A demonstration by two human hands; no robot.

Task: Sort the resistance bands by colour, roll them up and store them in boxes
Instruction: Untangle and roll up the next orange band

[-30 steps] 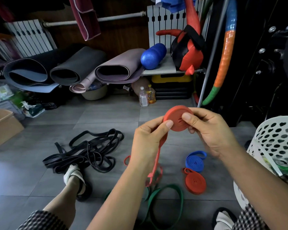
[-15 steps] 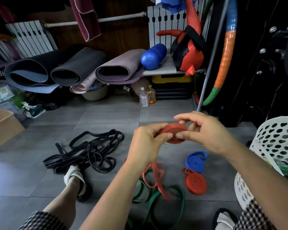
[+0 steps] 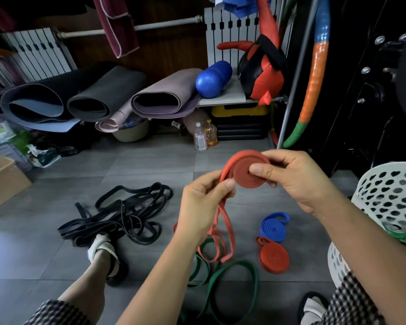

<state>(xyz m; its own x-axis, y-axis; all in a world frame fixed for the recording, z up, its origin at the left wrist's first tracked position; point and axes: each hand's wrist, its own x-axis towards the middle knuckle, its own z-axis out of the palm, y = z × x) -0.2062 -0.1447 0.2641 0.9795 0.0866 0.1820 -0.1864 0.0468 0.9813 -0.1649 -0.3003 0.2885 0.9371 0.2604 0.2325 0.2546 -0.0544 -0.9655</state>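
head view, right hand: the right hand (image 3: 298,181) pinches the red coil (image 3: 239,171) flat, thumb on its face, fingers curled behind.
left hand: the left hand (image 3: 202,207) is closed round the same band just under the coil, thumb and forefinger laying strap onto the rim.
loose tail: the loose tail (image 3: 223,231) hangs from the left hand as a long loop, down over the green bands (image 3: 232,277) on the floor (image 3: 150,165).
just changed: half a second ago the coil was tipped edge-on and lower; now it faces the camera again, held higher.
what it means: another turn seems laid on; rolling looks past halfway, the tail not yet wound in.
already rolled: a red roll (image 3: 274,258) and a blue roll (image 3: 273,227) lie just beside each other on the floor.
waiting: the black bands (image 3: 127,216) lie tangled to the left; a cardboard box (image 3: 5,181) stands well apart at the far left.
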